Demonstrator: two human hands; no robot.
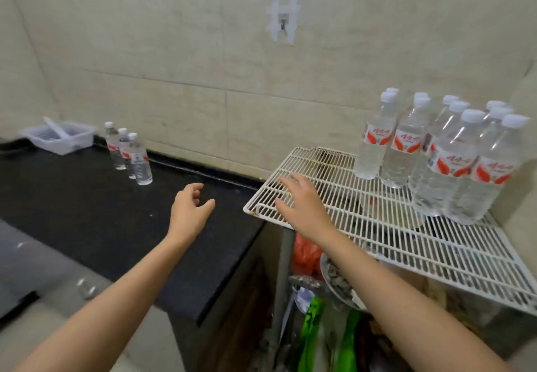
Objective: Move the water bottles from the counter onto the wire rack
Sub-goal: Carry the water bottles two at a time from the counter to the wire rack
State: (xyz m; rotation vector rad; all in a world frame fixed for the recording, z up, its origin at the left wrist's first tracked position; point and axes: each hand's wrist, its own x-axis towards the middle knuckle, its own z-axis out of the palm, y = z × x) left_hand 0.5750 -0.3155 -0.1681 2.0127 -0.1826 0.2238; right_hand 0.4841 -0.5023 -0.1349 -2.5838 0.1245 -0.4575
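since 3 water bottles [139, 160] stand upright on the black counter [72, 203], in a tight diagonal row near the back wall [174, 95], your next reach goes forward and to the left. your left hand [189, 210] hangs over the counter with fingers loosely curled and nothing in them; the row lies ahead of it and further left, well apart. your right hand [303, 206] is over the front left corner of the wire rack [406, 241], fingers spread and empty; whether it touches the wire you cannot tell from here. it is plainly the farther of the 2 hands from the row, so the left looks the natural one to lead. each bottle's long axis is vertical, so a side-on wrap round the body should suit, taking the nearest, rightmost bottle first. the other bottles [441, 168] already stand clustered at the rack's far right, which leaves bare wire at the near left for setting down.
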